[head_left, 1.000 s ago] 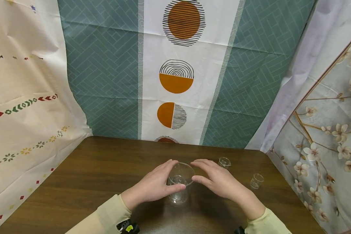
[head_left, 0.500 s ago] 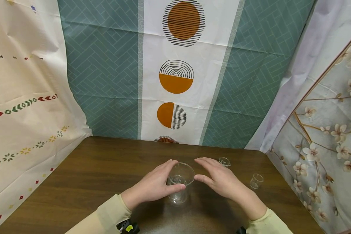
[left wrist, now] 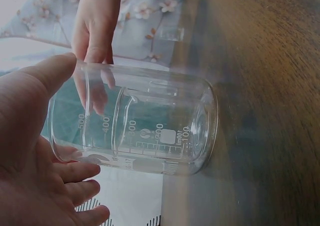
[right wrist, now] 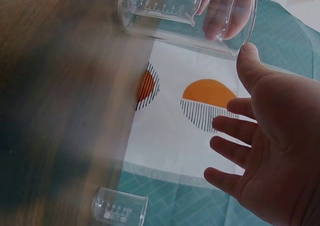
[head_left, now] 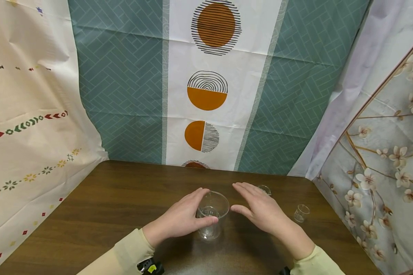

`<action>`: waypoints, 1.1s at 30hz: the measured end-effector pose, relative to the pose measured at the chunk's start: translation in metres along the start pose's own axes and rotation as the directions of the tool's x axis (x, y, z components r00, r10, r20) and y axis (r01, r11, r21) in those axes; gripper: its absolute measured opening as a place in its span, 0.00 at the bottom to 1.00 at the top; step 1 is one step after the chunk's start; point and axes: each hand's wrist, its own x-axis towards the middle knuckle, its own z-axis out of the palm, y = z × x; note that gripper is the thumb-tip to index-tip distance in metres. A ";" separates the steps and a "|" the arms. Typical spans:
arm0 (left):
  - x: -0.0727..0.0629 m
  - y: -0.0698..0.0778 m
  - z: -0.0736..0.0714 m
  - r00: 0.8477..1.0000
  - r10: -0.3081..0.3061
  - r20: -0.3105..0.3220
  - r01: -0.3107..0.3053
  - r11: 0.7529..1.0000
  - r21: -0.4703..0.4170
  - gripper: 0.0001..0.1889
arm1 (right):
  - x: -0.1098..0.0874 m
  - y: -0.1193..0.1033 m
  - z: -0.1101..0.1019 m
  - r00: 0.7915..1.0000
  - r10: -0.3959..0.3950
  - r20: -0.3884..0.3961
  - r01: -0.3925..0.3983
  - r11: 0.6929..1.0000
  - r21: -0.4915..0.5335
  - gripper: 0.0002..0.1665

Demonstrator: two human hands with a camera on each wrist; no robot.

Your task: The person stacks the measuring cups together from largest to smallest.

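A large glass beaker (head_left: 221,204) stands upright on the brown table before me. Inside it sits a smaller beaker (left wrist: 150,131), whose rim and printed marks show through the wall in the left wrist view. My left hand (head_left: 180,215) holds the large beaker by its upper left side, thumb at the front and fingers behind the rim. To the right of the rim, my right hand (head_left: 261,209) is apart from the glass, its fingers extended and holding nothing.
Two small beakers stand to the right: one beaker (head_left: 265,190) behind my right hand and partly hidden by it, another beaker (head_left: 301,213) nearer the table's right edge. Patterned cloths hang around the wooden table (head_left: 99,214) at left, back and right.
My right hand has drawn a little rightward, away from the large beaker's rim, and now covers more of the rear small beaker. The left hand and large beaker stay in place.
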 end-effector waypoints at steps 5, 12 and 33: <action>0.001 0.000 0.000 1.000 -0.004 -0.001 0.004 1.000 -0.001 0.52 | -0.001 0.004 0.001 1.000 -0.013 -0.023 0.012 1.000 -0.023 0.45; 0.001 0.000 0.001 1.000 -0.002 -0.003 0.002 1.000 -0.002 0.52 | -0.004 0.007 0.001 0.998 -0.028 -0.050 0.025 0.999 -0.048 0.45; 0.000 0.001 0.000 1.000 -0.005 -0.006 0.005 1.000 -0.005 0.50 | -0.005 0.019 0.005 0.995 0.008 -0.102 -0.019 0.994 -0.108 0.45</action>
